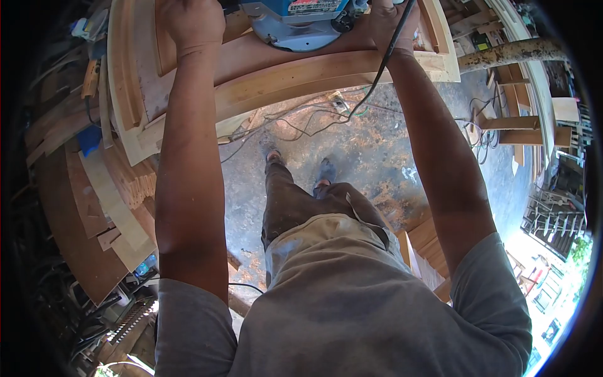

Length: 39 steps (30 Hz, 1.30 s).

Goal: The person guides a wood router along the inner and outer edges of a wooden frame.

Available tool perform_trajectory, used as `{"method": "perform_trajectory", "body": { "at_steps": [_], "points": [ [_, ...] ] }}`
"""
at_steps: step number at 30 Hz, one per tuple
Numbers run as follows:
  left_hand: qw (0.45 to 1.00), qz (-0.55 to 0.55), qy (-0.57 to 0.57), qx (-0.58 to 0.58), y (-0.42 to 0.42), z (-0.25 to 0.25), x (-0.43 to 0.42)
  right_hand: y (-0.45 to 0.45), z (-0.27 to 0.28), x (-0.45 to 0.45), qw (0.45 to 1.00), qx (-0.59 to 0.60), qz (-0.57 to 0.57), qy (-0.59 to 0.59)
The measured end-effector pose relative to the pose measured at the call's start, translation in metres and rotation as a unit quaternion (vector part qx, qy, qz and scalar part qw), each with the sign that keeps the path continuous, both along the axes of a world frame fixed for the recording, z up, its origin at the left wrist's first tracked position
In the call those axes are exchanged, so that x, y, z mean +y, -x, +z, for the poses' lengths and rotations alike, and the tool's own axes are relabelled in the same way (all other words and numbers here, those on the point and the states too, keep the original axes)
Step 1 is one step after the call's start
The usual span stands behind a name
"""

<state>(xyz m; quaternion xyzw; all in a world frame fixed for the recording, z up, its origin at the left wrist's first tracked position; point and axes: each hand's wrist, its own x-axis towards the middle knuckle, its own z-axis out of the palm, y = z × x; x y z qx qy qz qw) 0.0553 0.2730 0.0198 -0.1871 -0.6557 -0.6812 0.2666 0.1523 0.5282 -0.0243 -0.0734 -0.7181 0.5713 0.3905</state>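
A blue power tool (pixel 298 25) with a rounded metal base sits on a framed wooden panel (pixel 276 78) at the top of the view. My left hand (pixel 193 26) is closed at the tool's left side, its fingers partly cut off by the top edge. On the other side, my right hand (pixel 397 24) is closed at the tool's right side, with its fingertips also partly out of view. A black cord (pixel 384 63) runs down from the tool past my right wrist. Pale wooden strips border the panel.
Cables (pixel 308 131) lie across the stained concrete floor (pixel 370 151) beneath the panel. Stacked boards (pixel 81 220) and an orange-handled tool (pixel 91 78) are at the left. Wooden pieces (pixel 515 122) and a rough pole (pixel 512 53) stand at the right. My feet are below the panel.
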Motion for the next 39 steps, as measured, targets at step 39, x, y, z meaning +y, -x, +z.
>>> {"method": "perform_trajectory", "body": {
  "at_steps": [39],
  "points": [
    [0.989,0.135,0.042,-0.048,0.011,-0.02,-0.14,0.025,0.028,-0.114,0.997,-0.057,0.009,-0.051]
  ]
}}
